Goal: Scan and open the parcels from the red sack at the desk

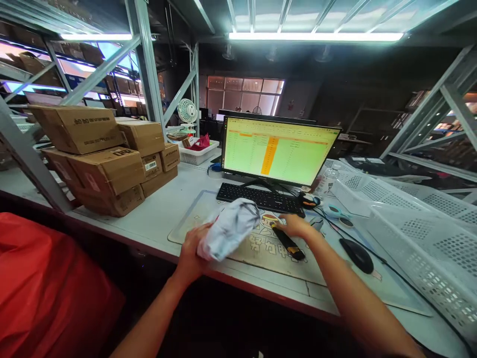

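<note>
My left hand (194,251) is closed around the near end of a crumpled white plastic-wrapped package (233,228), held tilted above the desk mat (208,204). The package is blurred and its contents are hidden. A black and yellow utility knife (287,242) lies slanted on the printed mat. At the knife's far end is my right hand (295,225), its fingers bent together over that end. The fingertips show only in part. Just behind both hands is a black keyboard (261,197).
Cardboard boxes (108,169) are stacked at left, beside a metal post. A monitor (279,149) stands behind the keyboard. To the right are a black mouse (357,256), its cable, and white perforated baskets (421,248). A red bag-like thing (48,288) bulges at lower left.
</note>
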`<state>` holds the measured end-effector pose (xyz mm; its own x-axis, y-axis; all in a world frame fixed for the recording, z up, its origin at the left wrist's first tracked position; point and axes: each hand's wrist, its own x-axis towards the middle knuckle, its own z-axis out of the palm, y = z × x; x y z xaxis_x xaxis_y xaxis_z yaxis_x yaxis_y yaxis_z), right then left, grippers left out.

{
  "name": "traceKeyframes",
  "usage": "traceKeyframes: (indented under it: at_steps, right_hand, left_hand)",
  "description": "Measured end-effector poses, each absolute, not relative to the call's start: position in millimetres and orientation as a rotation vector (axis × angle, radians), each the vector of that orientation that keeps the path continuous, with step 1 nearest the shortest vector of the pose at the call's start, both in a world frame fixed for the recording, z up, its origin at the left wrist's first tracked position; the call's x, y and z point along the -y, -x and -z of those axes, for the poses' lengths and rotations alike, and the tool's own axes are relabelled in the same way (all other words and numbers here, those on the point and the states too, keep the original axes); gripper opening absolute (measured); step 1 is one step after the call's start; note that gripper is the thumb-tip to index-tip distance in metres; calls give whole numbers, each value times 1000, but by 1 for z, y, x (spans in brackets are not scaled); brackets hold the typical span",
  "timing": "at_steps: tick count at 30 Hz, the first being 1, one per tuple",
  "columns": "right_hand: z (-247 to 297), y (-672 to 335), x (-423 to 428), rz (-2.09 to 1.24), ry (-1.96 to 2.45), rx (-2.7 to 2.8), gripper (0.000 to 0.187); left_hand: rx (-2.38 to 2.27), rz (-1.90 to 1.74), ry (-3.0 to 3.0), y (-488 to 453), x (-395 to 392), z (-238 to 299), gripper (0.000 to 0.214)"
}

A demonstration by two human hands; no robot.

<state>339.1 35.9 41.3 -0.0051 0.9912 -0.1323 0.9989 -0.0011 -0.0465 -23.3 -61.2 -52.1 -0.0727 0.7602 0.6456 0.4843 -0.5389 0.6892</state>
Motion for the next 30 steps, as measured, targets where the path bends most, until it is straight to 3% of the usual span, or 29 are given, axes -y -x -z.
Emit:
traceKeyframes:
  at_steps: [4, 8, 11, 14, 17, 20, 25, 30]
  right_hand:
    - [-20, -340, 31, 156, -2143, -2228, 59]
    - [-33, -357, 48, 154, -2259, -2272, 54]
    - [-66, -344, 37, 296, -2310, -2587, 52]
    - [-98, -291, 23, 400, -1941, -2938, 47]
    - [-113, -228, 13, 401, -1598, -2946, 42]
    - [-111, -200, 11, 291, -1499, -2858, 40]
    - [-96, -260, 37, 204, -1577, -2719, 40]
    - [-77, -361, 88, 93, -1934, -2458, 43]
  left_hand:
    - [-1218, -1234, -2787, 30, 60, 33, 59]
    - [-1011, -820, -2973, 23, 69, 21, 64]
    - [-924, -1016, -2891, 8, 82, 24, 58]
    - [-894, -1203, -2797, -15, 91, 42, 43]
    - [-919, -1325, -2738, -34, 93, 65, 22]
    - [-961, -1405, -2691, -42, 91, 79, 18]
    - [-985, -1280, -2661, -40, 88, 81, 20]
    - [-932, -1285, -2601, -39, 93, 73, 18]
